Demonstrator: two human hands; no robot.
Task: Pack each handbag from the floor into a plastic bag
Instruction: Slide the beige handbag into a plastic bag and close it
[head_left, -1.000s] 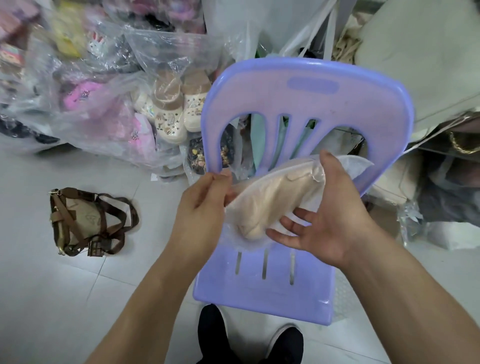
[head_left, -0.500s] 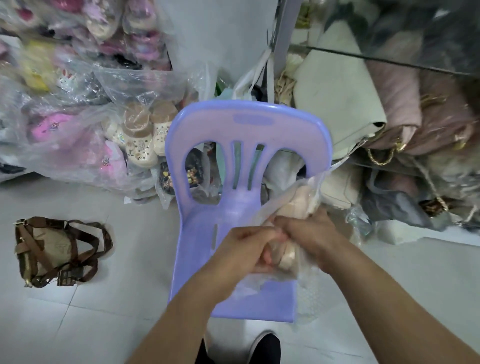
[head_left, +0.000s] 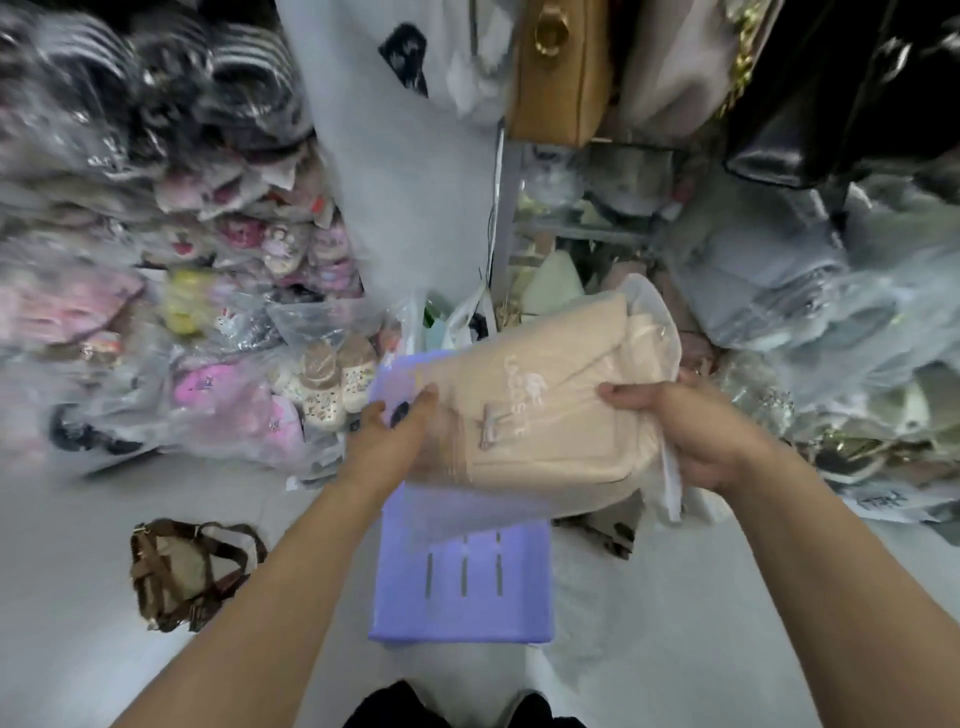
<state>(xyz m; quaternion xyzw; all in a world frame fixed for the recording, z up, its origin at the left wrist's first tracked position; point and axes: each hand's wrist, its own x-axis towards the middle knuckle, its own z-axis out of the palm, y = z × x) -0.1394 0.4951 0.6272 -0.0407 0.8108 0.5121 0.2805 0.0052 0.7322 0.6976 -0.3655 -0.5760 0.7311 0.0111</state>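
Note:
A beige handbag (head_left: 550, 415) with a white logo sits inside a clear plastic bag (head_left: 660, 322), held flat in the air above the purple chair. My left hand (head_left: 400, 431) grips its left end through the plastic. My right hand (head_left: 696, 431) grips the right end, where the plastic bunches below my fingers. A brown and tan handbag (head_left: 187, 571) with brown straps lies on the grey floor at the lower left, apart from both hands.
A purple plastic chair (head_left: 462, 592) stands right under the held bag. Heaps of bagged shoes (head_left: 322, 379) fill the left. Shelves and hanging bags (head_left: 561, 73) crowd the back and right. Open grey floor (head_left: 78, 649) lies at the lower left.
The bagged beige handbag has been turned flat and lifted higher, and my hands have moved apart to its two ends. The camera has tilted upward.

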